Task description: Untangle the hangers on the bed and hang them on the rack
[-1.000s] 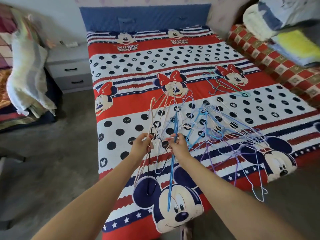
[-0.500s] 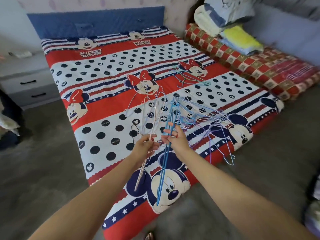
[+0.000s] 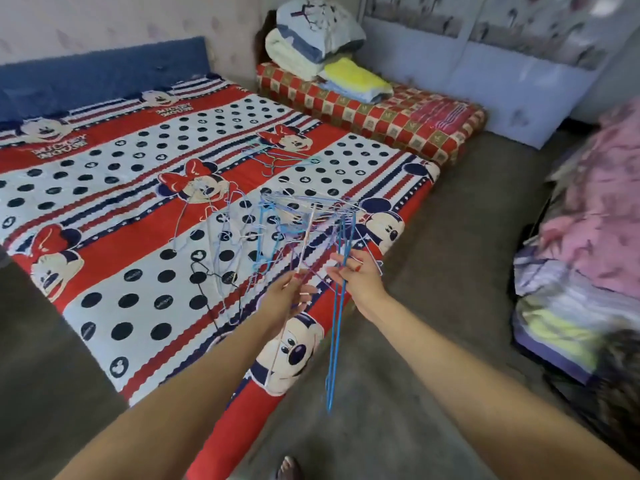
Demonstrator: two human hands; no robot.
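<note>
The left hand pinches thin pale wires of the hangers between curled fingers and thumb. The right hand curls its fingers round blue hangers, whose long loops dangle below it past the bed's edge. Between and beyond the hands the tangle rises, fanned out above the bed; some strands trail onto the cover to the left. A few more hangers lie apart, farther up the bed.
</note>
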